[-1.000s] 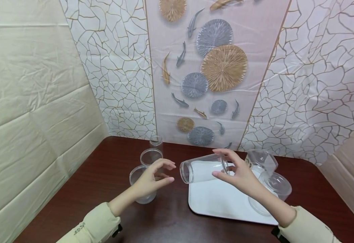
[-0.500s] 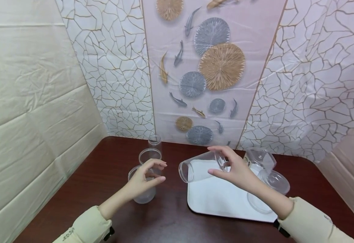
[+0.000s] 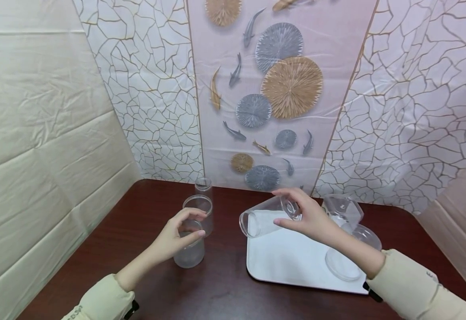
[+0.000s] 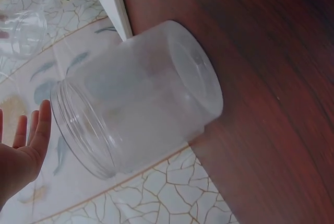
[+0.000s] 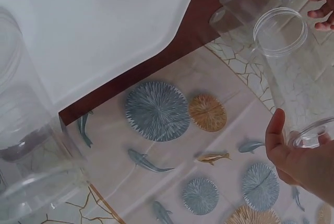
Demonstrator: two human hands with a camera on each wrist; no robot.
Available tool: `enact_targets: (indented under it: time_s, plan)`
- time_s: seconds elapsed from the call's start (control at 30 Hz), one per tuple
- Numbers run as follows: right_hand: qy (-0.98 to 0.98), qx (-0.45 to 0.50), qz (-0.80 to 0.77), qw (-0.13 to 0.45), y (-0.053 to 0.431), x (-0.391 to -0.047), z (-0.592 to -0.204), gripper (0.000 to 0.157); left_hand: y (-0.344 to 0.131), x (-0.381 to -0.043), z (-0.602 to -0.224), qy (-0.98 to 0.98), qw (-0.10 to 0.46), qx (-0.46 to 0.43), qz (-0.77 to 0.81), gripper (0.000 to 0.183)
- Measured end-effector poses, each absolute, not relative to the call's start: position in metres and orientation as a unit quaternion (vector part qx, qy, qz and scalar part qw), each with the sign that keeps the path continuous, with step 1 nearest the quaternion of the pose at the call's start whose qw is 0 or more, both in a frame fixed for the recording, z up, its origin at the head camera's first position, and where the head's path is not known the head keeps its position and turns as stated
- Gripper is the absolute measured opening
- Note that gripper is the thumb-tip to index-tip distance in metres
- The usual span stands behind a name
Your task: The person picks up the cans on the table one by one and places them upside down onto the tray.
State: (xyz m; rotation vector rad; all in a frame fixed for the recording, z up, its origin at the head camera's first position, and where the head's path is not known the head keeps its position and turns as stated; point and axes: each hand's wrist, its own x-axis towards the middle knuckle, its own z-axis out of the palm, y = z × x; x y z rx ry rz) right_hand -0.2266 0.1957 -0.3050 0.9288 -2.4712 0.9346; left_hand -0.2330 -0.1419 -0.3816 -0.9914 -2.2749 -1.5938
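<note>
A clear plastic jar [image 3: 266,218] is tilted above the white tray, its mouth facing left. My right hand [image 3: 312,218] grips it round the base end, thumb below and fingers above. My left hand [image 3: 173,234] is at the top of the nearest clear jar [image 3: 189,257], fingers loosely curved and holding nothing. In the left wrist view, the fingers [image 4: 40,130] appear beside that jar's threaded rim. Behind it stand a second clear jar [image 3: 205,218] and a narrower clear jar [image 3: 203,187], all upright in a row.
The white tray [image 3: 280,271] lies on the dark red-brown table [image 3: 225,293]. On its right side are a clear faceted container [image 3: 342,209] and a round clear container [image 3: 342,266], partly hidden by my right forearm. Patterned cloth walls [image 3: 161,89] enclose the table.
My left hand has moved left and slightly down, from the gap between the jars to the nearest jar's top. The right hand keeps its jar, whose base now turns more toward the camera.
</note>
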Motion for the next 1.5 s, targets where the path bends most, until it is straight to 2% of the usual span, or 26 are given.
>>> enact_targets:
  time_s: [0.73, 1.5]
  plan:
    - [-0.899, 0.331, 0.257, 0.124, 0.206, -0.256, -0.297, 0.051, -0.157, -0.234, -0.386, -0.776, 0.127, -0.342, -0.515, 0.034]
    - [-0.925, 0.327, 0.186, 0.051, 0.233, -0.292, -0.291, 0.058, -0.165, -0.232, -0.389, -0.795, 0.124, -0.319, -0.500, 0.034]
